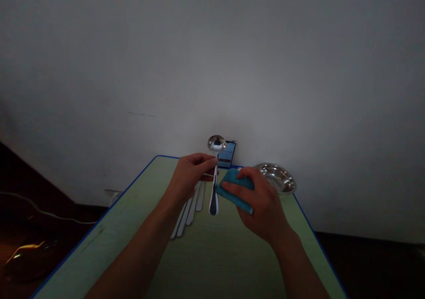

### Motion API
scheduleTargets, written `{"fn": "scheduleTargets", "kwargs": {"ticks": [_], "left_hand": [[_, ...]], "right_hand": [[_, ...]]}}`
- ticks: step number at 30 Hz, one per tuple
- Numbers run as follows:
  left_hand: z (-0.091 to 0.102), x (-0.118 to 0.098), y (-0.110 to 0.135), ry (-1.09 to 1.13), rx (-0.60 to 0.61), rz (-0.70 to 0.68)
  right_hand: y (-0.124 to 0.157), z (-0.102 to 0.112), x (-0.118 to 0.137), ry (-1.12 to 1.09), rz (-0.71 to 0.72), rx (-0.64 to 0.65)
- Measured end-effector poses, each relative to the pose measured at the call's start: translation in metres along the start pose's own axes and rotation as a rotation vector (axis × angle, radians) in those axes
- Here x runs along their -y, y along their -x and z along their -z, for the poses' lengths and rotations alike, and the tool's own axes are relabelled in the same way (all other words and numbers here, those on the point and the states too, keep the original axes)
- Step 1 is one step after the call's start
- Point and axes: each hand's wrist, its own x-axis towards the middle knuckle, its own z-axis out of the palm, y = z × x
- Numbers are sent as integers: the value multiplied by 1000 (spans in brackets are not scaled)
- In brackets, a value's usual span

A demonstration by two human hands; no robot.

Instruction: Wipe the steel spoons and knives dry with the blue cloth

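Note:
My left hand (191,175) pinches a shiny metal spoon (214,201) by its neck. The spoon stands nearly upright above the table, its round bowl at the top and its handle pointing down toward me. In my right hand (260,199) is a folded teal cloth (235,190), gripped between thumb and fingers. The cloth's left edge is at the spoon's handle; whether it presses on it I cannot tell. Under my left hand and forearm lie several flat metal utensil handles (191,210), side by side, their far ends hidden by the hand.
A shallow metal bowl (282,179) sits at the table's back right, partly behind my right hand. A phone (227,154) with a lit screen leans against the wall (265,68) behind the spoon. The pale green table (219,263) has a blue edge. A white cable (43,210) runs at the left.

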Motion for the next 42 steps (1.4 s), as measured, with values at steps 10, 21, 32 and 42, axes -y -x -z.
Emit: {"fn": "scheduleTargets", "kwargs": {"ticks": [10,21,32,42], "left_hand": [[-4,-5,8,-46,76,58],[-3,-1,2,-111,53,45],[-3,-4,3,-74,18,51],[-2,-1,-1,-54,-16,43]], "right_hand": [[0,-16,-5,45,-92,-102],[-4,-14,-3,75,-66,6],[-4,-5,1,47,-9,95],[-5,-1,5,50,8,202]]}}
